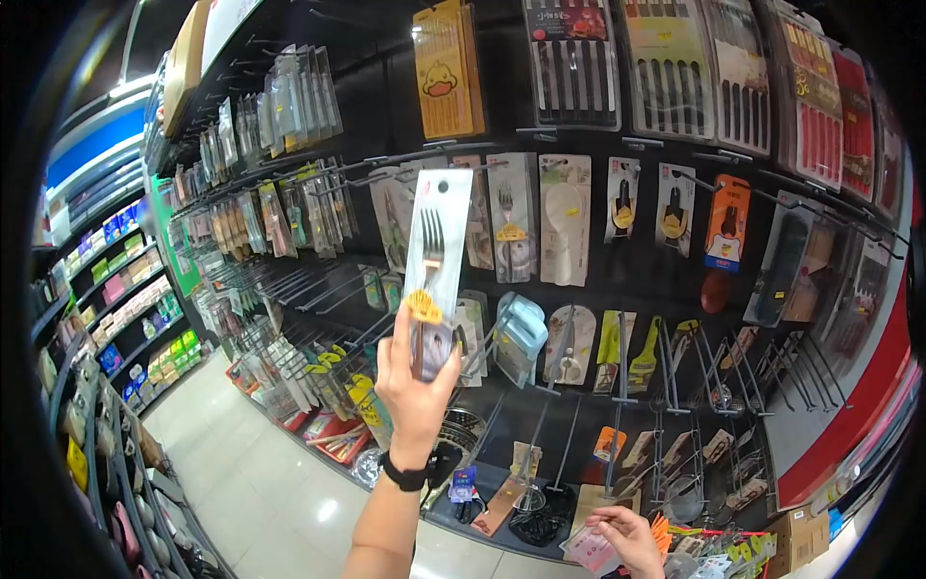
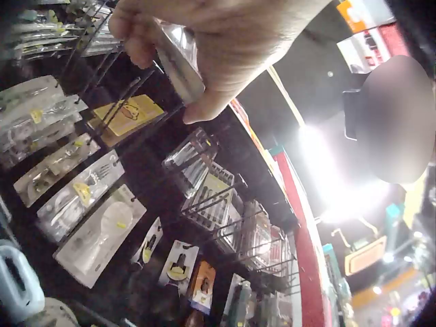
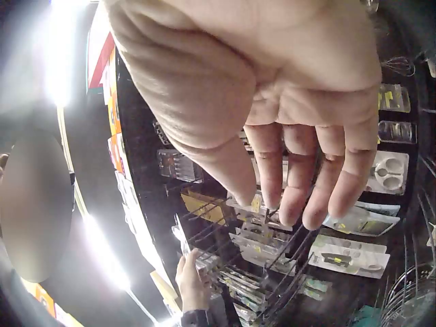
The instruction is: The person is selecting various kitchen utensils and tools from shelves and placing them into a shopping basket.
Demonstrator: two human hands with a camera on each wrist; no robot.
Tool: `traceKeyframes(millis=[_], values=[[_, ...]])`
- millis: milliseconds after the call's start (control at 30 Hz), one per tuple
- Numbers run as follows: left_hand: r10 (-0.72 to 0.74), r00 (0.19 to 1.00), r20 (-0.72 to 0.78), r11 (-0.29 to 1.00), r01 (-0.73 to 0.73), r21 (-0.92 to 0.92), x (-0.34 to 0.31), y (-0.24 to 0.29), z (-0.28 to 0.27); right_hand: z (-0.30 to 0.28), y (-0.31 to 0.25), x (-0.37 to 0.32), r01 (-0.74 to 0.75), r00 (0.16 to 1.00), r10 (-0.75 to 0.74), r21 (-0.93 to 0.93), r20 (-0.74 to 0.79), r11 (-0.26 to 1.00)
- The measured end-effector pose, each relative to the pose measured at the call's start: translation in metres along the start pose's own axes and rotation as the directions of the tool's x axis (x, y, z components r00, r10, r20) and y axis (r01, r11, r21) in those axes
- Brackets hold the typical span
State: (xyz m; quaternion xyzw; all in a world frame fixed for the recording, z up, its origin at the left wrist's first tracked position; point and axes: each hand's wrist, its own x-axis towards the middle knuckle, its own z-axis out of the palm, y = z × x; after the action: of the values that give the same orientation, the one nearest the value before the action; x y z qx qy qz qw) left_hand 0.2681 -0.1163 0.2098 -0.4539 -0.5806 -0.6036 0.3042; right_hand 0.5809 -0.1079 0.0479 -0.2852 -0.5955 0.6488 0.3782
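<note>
My left hand [image 1: 417,391] grips a packaged fork [image 1: 432,236] by the lower end of its pack and holds it upright in front of the hanging racks. The pack has a white card, a dark-tined fork and a yellow label. In the left wrist view the thumb and fingers of the left hand [image 2: 221,41] pinch the pack [image 2: 178,65] along its edges. Low at the right of the head view is my right hand [image 1: 629,540], beside a pinkish package [image 1: 590,552]. Its fingers hang loosely bent with nothing between them in the right wrist view.
Metal hooks carry a packaged spoon [image 1: 565,220], another packaged fork [image 1: 511,217], a yellow duck-print pack [image 1: 447,72] and a light blue plastic item [image 1: 522,326]. Shelves [image 1: 121,289] line the left side. A cardboard box [image 1: 799,540] sits at lower right.
</note>
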Motion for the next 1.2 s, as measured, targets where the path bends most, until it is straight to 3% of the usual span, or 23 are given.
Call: traceKeyframes(millis=[167,267,433,500,567,600,733,833,900,933,967,1000,1033,1067,1133,1200], values=[[0.003,1.0,0.012,0.997,-0.004,0.077,0.02,-0.001,0.018,-0.002,0.011,-0.007,0.017,1.0,-0.017,0.004,-0.016,1.0],[-0.035,0.997,0.069,0.987,0.023,0.162,0.023,-0.003,0.025,-0.006,0.017,-0.015,-0.031,0.996,0.04,0.112,-0.079,0.993],[-0.086,0.984,0.154,0.973,0.05,0.225,0.032,-0.022,0.06,-0.015,0.025,-0.028,0.002,0.991,-0.002,0.0,-0.133,1.0],[-0.112,0.976,0.187,0.954,0.053,0.295,0.041,-0.028,0.082,-0.015,0.022,-0.032,-0.018,0.986,0.026,0.046,-0.167,0.999],[-0.123,0.969,0.213,0.934,0.041,0.354,0.049,-0.035,0.099,-0.018,0.018,-0.037,-0.149,0.971,0.159,0.064,-0.181,0.987],[-0.13,0.966,0.223,0.929,0.04,0.369,0.051,-0.037,0.106,-0.029,0.037,-0.035,-0.03,0.984,0.04,0.057,-0.173,0.998],[-0.101,0.964,0.244,0.916,-0.005,0.401,0.052,-0.038,0.118,-0.035,0.042,-0.047,-0.057,0.965,0.074,0.075,-0.251,0.996],[-0.042,0.944,0.327,0.928,-0.085,0.363,0.052,-0.033,0.116,-0.032,0.029,-0.057,-0.083,0.946,0.057,-0.069,-0.318,0.994],[0.046,0.922,0.385,0.988,-0.1,0.121,0.049,-0.028,0.11,-0.037,0.046,-0.062,-0.107,0.945,0.069,-0.102,-0.32,0.989],[0.266,0.917,0.299,0.958,-0.287,0.028,0.046,-0.057,0.119,-0.038,0.052,-0.064,-0.081,0.944,0.025,-0.159,-0.328,0.984],[0.105,0.898,0.427,0.983,-0.028,-0.181,0.042,-0.041,0.108,-0.038,0.057,-0.065,-0.061,0.943,-0.015,-0.219,-0.332,0.974],[0.202,0.93,0.307,0.972,-0.153,-0.176,0.033,-0.043,0.106,-0.038,0.064,-0.067,-0.052,0.939,-0.022,-0.203,-0.344,0.978],[0.067,0.926,0.371,0.987,-0.008,-0.16,0.029,-0.051,0.101,-0.037,0.069,-0.068,-0.04,0.936,-0.03,-0.192,-0.35,0.98],[0.047,0.944,0.327,0.944,0.065,-0.324,0.018,-0.043,0.094,-0.037,0.073,-0.069,-0.062,0.932,-0.027,-0.232,-0.36,0.971],[-0.033,0.936,0.35,0.912,0.171,-0.373,-0.005,-0.022,0.076,-0.036,0.077,-0.072,-0.1,0.926,-0.015,-0.285,-0.377,0.953],[-0.009,0.939,0.343,0.877,0.172,-0.448,-0.032,-0.015,0.068,-0.034,0.086,-0.076,-0.132,0.91,-0.009,-0.309,-0.414,0.942]])
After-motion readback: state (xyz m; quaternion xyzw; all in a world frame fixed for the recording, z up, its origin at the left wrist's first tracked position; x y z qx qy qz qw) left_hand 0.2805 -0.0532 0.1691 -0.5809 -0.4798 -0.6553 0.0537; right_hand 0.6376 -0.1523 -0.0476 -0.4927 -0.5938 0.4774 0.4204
